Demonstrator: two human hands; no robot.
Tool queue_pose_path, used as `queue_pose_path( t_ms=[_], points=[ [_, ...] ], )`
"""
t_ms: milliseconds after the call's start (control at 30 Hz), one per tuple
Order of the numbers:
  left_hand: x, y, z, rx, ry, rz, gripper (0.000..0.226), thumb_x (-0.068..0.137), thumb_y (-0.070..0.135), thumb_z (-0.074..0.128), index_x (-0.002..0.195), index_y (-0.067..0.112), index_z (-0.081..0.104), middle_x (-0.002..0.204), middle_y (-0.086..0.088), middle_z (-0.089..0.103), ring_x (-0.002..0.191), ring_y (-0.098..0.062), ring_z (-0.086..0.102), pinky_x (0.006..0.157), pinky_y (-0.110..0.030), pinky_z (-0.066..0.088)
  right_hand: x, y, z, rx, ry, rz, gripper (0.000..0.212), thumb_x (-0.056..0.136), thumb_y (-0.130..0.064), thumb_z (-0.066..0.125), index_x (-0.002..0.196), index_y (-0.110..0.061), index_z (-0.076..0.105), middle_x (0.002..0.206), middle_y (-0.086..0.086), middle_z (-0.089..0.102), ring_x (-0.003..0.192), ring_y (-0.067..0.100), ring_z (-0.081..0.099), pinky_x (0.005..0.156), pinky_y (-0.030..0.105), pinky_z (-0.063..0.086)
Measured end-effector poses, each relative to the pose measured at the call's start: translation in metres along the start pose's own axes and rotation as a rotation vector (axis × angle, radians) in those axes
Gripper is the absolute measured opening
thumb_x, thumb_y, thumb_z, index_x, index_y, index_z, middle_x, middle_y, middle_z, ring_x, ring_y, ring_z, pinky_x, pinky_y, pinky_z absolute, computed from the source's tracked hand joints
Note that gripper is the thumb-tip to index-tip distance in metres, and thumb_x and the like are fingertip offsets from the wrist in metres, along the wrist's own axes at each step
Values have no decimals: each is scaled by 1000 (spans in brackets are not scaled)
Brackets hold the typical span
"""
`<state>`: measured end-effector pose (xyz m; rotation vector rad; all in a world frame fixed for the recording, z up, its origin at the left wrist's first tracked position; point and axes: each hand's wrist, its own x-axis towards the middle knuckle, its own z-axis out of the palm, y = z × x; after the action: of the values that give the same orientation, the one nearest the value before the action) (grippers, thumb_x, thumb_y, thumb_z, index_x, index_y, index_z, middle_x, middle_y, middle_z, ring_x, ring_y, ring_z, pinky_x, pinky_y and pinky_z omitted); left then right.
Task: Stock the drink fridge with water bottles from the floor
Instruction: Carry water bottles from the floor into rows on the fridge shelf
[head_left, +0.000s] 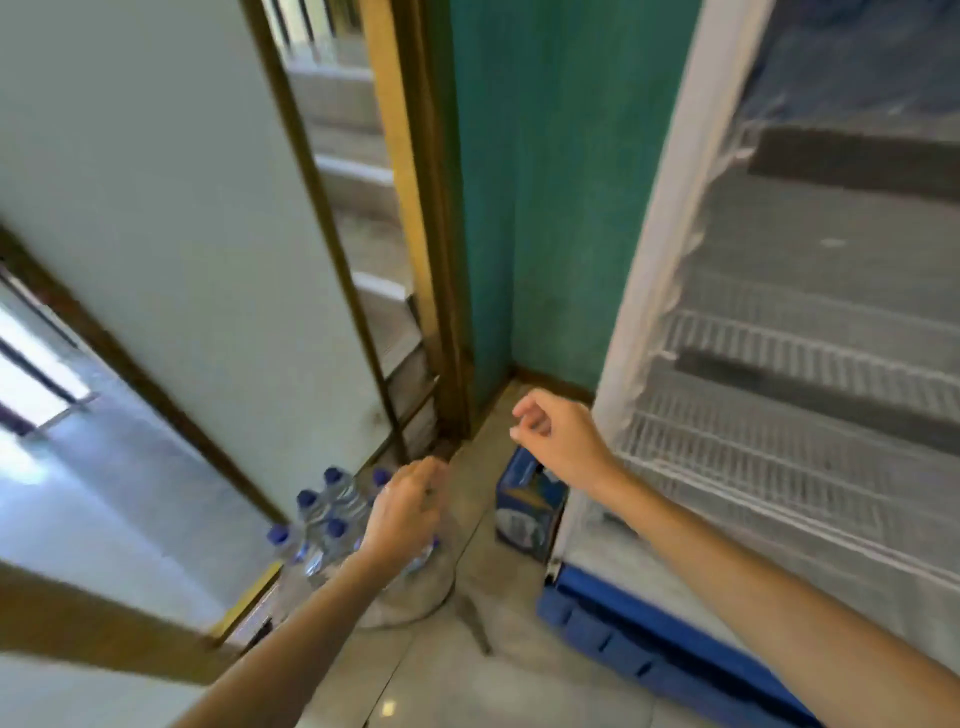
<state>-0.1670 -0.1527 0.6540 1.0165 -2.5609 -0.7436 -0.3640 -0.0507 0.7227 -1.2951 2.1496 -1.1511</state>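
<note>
1. Foreground: stretching both bare forearms forward and down over the tiled floor (467, 675), leaning into the corner where stock and fridge sit close together.
2. Skirting the blue base (623, 623) of the drink fridge (649, 312) on the right, and finding the cabinet standing open, so that loading straight from the floor is possible.
3. Reaching with the left grip (405, 512) onto the water bottles (327, 525), a blue-capped cluster standing on the floor by the door frame, left of the fridge and well apart from it. Curling the fingers down over the tops nearest the fridge, probably to draw one bottle out of the group. Failing, through motion blur, to tell whether those fingers are actually closing round a bottle or only resting on the caps.
4. Hovering the right grip (558, 436) higher up, over a blue carton (524, 512) set on the floor just beside the fridge's left edge. Hanging its fingers loosely curled and carrying nothing, most likely readying for a second bottle.
5. Looking past that into the wire shelves (779, 457) and seeing no bottles on the visible part. Noticing clear film hanging along the white frame. Judging the stocking as barely begun, with lifting and carrying across the gap as the step in hand.
6. Ending at the green wall (545, 208) behind the fridge, and at blurred stairs (363, 171) beyond the doorway.
</note>
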Motion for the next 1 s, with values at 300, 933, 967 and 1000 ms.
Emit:
queue_pose_path(
  t_ms=[300,933,967,1000],
  points=[
    [-88,-162,53,-39,-25,-469,24,89,5,56,110,16,58,111,0,62,95,-9,56,79,-20,46,-26,89,226,-82,-367,474,26,88,-29,65,108,-14,56,97,2,60,86,16,56,66,26,43],
    [-22,-279,174,-522,327,-768,65,79,16,74,135,20,41,130,2,56,114,-10,52,94,-32,45,12,156,444,509,307,1254,85,70,-36,83,135,-1,41,124,19,60,109,35,62,90,47,53],
    [-19,-278,175,-566,340,-780,67,79,17,75,135,21,41,128,3,56,112,-9,51,93,-30,44,9,156,440,518,311,1246,85,69,-36,83,135,-2,42,123,18,61,108,34,63,89,46,54],
    [-17,-279,175,-607,355,-794,68,78,19,76,136,23,41,128,4,56,112,-9,52,92,-30,44,6,160,438,527,319,1246,85,69,-36,84,135,-2,42,123,16,61,108,34,63,88,45,54]
  ],
)
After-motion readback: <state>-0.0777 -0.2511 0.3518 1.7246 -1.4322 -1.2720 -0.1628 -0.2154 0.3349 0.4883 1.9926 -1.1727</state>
